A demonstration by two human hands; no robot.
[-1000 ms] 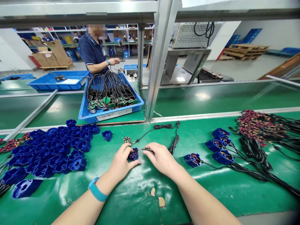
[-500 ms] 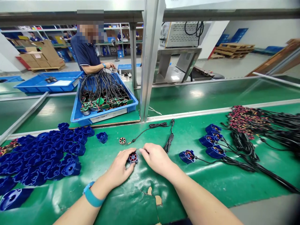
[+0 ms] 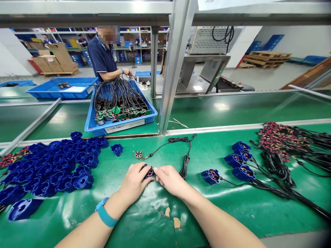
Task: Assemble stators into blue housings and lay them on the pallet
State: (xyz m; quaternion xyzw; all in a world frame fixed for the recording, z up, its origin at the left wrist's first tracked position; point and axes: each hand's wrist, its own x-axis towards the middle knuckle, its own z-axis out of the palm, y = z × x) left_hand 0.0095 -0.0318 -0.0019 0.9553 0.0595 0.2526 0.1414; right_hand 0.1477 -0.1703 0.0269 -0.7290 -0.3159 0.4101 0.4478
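A blue motor housing (image 3: 148, 171) with a copper-wound stator inside rests on the green mat in front of me. My left hand (image 3: 136, 181) is closed round its left side, fingers over the top and thumb at the near edge. My right hand (image 3: 168, 177) pinches at the housing's right edge, where the cable comes out; the fingertips hide most of the cable there. Just beyond lies a loose stator (image 3: 139, 154) on a black cable (image 3: 160, 146). A coiled cable bundle (image 3: 184, 167) lies beyond my right hand.
Many empty blue housings (image 3: 57, 165) crowd the left side, with a single housing (image 3: 117, 150) apart. Wired housings (image 3: 211, 176) and a heap of stators with cables (image 3: 279, 141) lie at right. A metal post (image 3: 174, 69) and blue tray (image 3: 121, 125) stand ahead; a co-worker (image 3: 103, 58) is behind it.
My right fingertips have moved in closer against the housing's right edge. The left fingers now reach further over its top. The whole view has shifted slightly.
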